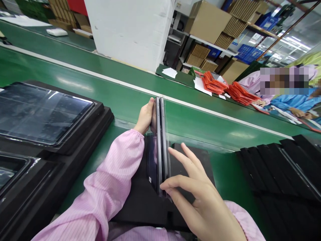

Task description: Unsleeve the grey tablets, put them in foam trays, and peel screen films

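Note:
Two thin dark tablets [157,147] stand on edge, face to face with a narrow gap between them, above a black foam tray [140,201]. My left hand [146,115] is closed around their far end, the thumb up along the edge. Clear film shows along the right-hand tablet [164,144]. My right hand [198,190] has its thumb and forefinger together at the near corner of the tablets, while its other fingers are stretched out beside the right-hand face. Exactly what the two fingertips pinch is partly hidden.
At left, tablets [47,110] lie in stacked black foam trays [100,124]. More black foam trays [273,164] are stacked at right. Across the green bench [120,100] stand a white block [130,33] and orange-red packets [213,82]. A co-worker's hands [298,112] show at far right.

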Demonstrator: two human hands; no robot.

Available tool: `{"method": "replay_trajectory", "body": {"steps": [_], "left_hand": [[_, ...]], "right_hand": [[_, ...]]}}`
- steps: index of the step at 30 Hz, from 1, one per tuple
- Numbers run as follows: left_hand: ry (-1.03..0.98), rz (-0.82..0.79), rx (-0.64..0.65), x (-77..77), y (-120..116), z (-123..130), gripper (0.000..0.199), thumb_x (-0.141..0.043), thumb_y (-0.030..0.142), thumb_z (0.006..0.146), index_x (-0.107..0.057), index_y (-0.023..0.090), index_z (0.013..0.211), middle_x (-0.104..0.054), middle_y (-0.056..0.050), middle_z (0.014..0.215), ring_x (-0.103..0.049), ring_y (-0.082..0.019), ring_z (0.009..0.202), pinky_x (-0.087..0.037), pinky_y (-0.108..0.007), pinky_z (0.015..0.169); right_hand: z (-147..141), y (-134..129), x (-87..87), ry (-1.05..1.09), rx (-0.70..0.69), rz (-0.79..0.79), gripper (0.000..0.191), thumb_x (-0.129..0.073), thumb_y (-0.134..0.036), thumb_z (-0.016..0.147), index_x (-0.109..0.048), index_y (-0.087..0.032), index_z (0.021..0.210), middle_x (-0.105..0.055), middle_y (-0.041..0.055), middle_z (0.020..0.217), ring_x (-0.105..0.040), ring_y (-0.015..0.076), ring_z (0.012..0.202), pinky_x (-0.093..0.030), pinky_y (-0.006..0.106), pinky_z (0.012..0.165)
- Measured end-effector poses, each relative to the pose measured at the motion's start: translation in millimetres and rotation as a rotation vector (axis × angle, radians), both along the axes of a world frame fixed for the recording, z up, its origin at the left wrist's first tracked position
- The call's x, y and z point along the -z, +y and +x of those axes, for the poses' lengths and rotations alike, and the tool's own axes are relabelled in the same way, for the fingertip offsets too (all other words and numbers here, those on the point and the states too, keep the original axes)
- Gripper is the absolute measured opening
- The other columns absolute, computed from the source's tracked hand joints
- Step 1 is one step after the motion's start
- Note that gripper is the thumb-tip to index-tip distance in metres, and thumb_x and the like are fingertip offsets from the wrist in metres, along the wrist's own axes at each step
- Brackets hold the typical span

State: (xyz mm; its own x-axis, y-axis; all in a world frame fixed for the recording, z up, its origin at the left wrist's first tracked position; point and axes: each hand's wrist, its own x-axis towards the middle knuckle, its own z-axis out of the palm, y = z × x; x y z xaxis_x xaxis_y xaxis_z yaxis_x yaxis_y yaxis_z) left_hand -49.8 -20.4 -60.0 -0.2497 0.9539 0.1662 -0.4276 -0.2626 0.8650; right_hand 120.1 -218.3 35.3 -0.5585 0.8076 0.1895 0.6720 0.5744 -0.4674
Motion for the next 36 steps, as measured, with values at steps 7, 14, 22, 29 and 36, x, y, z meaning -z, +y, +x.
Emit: {"method": "replay_trajectory", "body": {"steps": [7, 14, 22, 29, 36], "left_hand": [[0.006, 0.017, 0.004, -1.8, -1.1, -0.2, 0.058, -0.053, 0.073, 0.081, -0.059, 0.017, 0.066, -0.049, 0.003, 0.060, -0.039, -0.009, 0.052, -0.038, -0.022, 0.054], [-0.012, -0.015, 0.003, -6.4, -2.6, -0.5, 0.052, -0.050, 0.061, 0.090, -0.059, 0.016, 0.067, -0.050, 0.003, 0.058, -0.040, -0.008, 0.051, -0.038, -0.020, 0.053], [-0.034, -0.040, 0.007, -9.3, -4.4, 0.2, 0.049, -0.051, 0.058, 0.091, -0.060, 0.016, 0.067, -0.049, 0.003, 0.058, -0.041, -0.008, 0.051, -0.038, -0.020, 0.053], [-0.025, -0.039, 0.008, -9.2, -4.4, 0.2, 0.052, -0.051, 0.064, 0.088, -0.056, 0.017, 0.064, -0.052, 0.002, 0.060, -0.043, -0.009, 0.052, -0.039, -0.021, 0.053], [-0.033, -0.029, 0.012, -12.4, -8.1, 1.1, 0.054, -0.054, 0.068, 0.084, -0.056, 0.017, 0.064, -0.051, 0.002, 0.058, -0.044, -0.009, 0.052, -0.040, -0.021, 0.053]], "right_hand": [[-2.0, -2.5, -3.8, -0.021, 0.030, 0.091, 0.026, -0.053, -0.012, 0.089, -0.072, -0.029, 0.089, -0.050, 0.0021, 0.148, -0.030, 0.0346, 0.146, -0.046, 0.061, 0.103], [-14.2, -2.6, -9.9, 0.082, -0.058, 0.111, 0.024, -0.057, -0.007, 0.089, -0.072, -0.024, 0.088, -0.068, 0.0051, 0.103, -0.058, 0.0192, 0.094, -0.054, 0.031, 0.076], [-9.6, -1.3, -9.9, 0.068, -0.019, 0.036, 0.024, -0.054, -0.005, 0.087, -0.070, -0.023, 0.083, -0.056, 0.0022, 0.077, -0.051, 0.0158, 0.074, -0.045, 0.032, 0.065], [-12.3, -3.8, -10.4, 0.073, 0.029, 0.052, 0.021, -0.057, -0.005, 0.083, -0.068, -0.023, 0.081, -0.056, 0.0012, 0.076, -0.052, 0.0163, 0.075, -0.042, 0.034, 0.067], [-14.7, -8.2, -4.9, 0.103, 0.032, 0.131, 0.020, -0.057, -0.006, 0.085, -0.070, -0.022, 0.084, -0.057, 0.0009, 0.074, -0.054, 0.0150, 0.073, -0.041, 0.034, 0.068]]}}
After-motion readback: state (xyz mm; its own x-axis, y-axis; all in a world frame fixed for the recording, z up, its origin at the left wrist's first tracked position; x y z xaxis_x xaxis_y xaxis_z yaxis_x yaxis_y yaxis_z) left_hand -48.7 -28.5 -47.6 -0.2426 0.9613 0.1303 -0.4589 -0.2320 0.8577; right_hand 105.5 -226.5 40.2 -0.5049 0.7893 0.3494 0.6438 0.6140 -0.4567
